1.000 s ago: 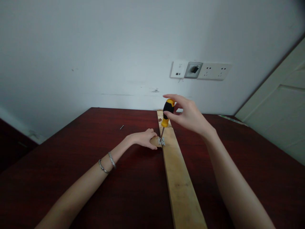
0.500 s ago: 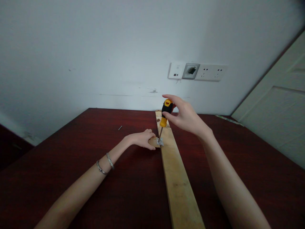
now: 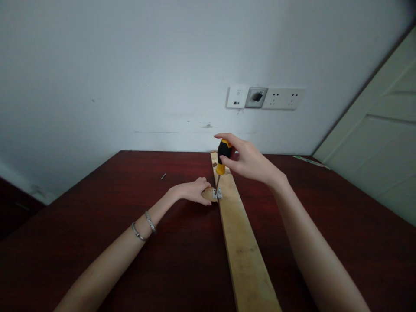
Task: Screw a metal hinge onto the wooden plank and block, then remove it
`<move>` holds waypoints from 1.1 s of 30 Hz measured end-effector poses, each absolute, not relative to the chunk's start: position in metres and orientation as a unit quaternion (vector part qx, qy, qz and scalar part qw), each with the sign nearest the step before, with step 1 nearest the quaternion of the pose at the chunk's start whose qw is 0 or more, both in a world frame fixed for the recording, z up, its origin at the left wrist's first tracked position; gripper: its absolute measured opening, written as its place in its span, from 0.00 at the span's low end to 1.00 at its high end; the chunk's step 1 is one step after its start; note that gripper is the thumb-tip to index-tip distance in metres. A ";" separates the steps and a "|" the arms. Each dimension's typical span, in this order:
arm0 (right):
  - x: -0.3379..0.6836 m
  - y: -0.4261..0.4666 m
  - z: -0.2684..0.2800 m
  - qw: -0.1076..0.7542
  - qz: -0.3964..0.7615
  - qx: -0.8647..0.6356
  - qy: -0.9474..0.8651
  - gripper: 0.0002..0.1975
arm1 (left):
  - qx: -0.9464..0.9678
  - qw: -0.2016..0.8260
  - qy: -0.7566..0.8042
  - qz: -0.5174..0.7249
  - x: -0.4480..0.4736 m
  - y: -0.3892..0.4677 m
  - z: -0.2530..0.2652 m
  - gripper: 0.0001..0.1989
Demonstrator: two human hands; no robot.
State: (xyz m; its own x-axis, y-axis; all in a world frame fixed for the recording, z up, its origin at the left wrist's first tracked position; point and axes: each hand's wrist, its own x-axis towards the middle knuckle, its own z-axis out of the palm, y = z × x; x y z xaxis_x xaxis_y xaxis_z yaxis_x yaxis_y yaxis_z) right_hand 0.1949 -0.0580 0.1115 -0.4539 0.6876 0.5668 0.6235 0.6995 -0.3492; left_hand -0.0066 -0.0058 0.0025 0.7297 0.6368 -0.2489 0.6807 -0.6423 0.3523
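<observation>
Yellow and black, the screwdriver (image 3: 224, 151) stands tilted in our right hand (image 3: 251, 161), its fingers curled round the handle, the tip down at the metal hinge (image 3: 219, 193) — any lettering is too small to read. Our left hand (image 3: 194, 190) has its fingers parted just enough to grip the small wooden piece (image 3: 207, 195) at the left edge of the plank (image 3: 243, 242). Table (image 3: 175, 260) spreads wide either side, its far edge meeting the wall (image 3: 130, 78); a short metal rod (image 3: 163, 176) lies beyond our left wrist.
</observation>
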 end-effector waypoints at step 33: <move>0.193 -0.059 0.110 0.401 0.007 -0.389 -0.829 0.19 | 0.905 0.218 0.361 -0.049 -0.007 -0.005 0.000 0.31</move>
State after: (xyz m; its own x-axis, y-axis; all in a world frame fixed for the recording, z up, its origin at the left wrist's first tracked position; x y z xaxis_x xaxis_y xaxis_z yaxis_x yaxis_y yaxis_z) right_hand 0.1926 -0.0592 0.1101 -0.3755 0.6511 0.6596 0.6391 0.6973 -0.3245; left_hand -0.0067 -0.0046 0.0001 0.7338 0.6329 -0.2470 0.6759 -0.6434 0.3593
